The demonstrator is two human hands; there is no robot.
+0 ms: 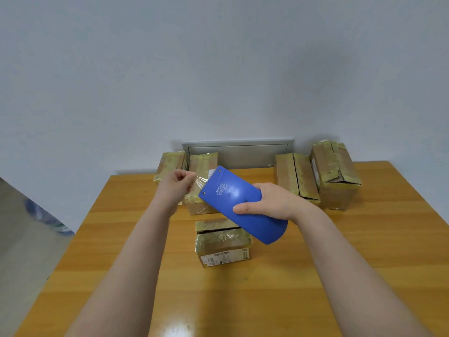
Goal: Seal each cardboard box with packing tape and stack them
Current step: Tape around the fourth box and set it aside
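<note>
Left forearm (136,251) and right forearm (340,251): bare, reaching forward over the table from the near edge.

Table (97,276): wood, yellow-brown grain, set against a white wall (218,69).

Middle box (222,242): small cardboard box lying flat on the table between the forearms. It is wrapped in yellowish tape, with a dark gap between its top flaps. A printed label (224,256) is on the near side.

Tape dispenser (233,198): blue, with a white logo on its face, held in the air above and just beyond the middle box, tilted up to the left.

Right hand (269,203): grips the dispenser body, thumb along the near edge and fingers wrapped over the far side.

Tape (200,183): a short clear strip stretched from the dispenser's upper end to the left hand.

Left hand (176,188): fingers curled, pinching the free end of the tape.

Far left box (170,164): taped, at the back edge by the wall.

Second left box (202,166): taped, just beside the far left box and partly hidden by the dispenser.

Low right box (296,176): taped, at the back right.

Tall right box (335,171): taped, just beside the low right box and nearest the table's right corner.

Grey panel (238,152): on the wall behind the boxes.
</note>
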